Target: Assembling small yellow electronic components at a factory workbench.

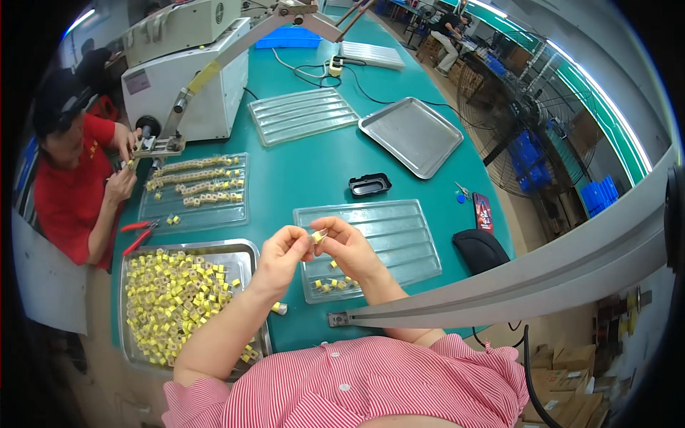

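Observation:
Both my hands meet over the ridged clear plastic tray (pixel 385 235), pinching one small yellow-wrapped coil (pixel 318 236) with thin wire leads. My left hand (pixel 284 258) grips it from the left, thumb and forefinger closed. From the other side my right hand (pixel 351 251) holds it near the wires, its fingertips pressed together. Below my hands, several similar yellow coils (pixel 335 284) lie in the near channel of the tray. To the left, a metal tray (pixel 250 255) holds a large heap of loose yellow coils (pixel 171 299).
A co-worker in red (pixel 71 182) handles a part beside a machine (pixel 189 93) at the left. Red-handled pliers (pixel 139 235) lie near a filled plastic tray (pixel 193 214). A black box (pixel 369 185), steel tray (pixel 412 139), black pouch (pixel 479 251) and grey beam (pixel 514 274) stand around.

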`<state>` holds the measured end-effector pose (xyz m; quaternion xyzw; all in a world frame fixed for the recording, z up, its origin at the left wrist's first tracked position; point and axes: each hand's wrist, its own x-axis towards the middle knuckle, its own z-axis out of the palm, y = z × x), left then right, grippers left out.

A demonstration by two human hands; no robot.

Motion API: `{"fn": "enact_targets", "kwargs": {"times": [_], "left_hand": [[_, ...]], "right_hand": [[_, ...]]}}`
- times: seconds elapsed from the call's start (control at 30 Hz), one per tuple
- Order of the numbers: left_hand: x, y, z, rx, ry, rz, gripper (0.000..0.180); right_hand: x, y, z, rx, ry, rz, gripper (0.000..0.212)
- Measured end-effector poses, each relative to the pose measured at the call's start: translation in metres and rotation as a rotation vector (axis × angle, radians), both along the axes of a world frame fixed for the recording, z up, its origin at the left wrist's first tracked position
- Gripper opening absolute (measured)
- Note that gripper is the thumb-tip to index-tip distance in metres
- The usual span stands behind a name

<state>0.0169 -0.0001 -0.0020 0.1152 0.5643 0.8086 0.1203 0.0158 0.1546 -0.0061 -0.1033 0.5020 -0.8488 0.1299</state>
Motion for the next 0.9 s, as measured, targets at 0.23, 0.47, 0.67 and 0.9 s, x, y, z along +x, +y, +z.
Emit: {"fn": "enact_targets", "kwargs": {"times": [0.23,0.47,0.67,0.9], "left_hand": [[0.005,0.001,0.013,-0.223,0.123,0.037,0.011],[0.0,-0.004,0.025,-0.593,0.829,0.36,0.013],[-0.001,-0.005,0.023,-0.54,0.894,0.323,0.01],[-0.004,-0.011,0.02,-0.399,0.534,0.08,0.002]], "right_hand": [[-0.006,0.001,-0.013,-0.04,0.087,0.027,0.013],[-0.004,0.003,-0.011,-0.086,-0.004,0.144,0.015],[-0.002,0.006,-0.011,-0.129,-0.018,0.223,0.015],[-0.002,0.012,-0.006,-0.053,-0.027,0.265,0.015]]}}
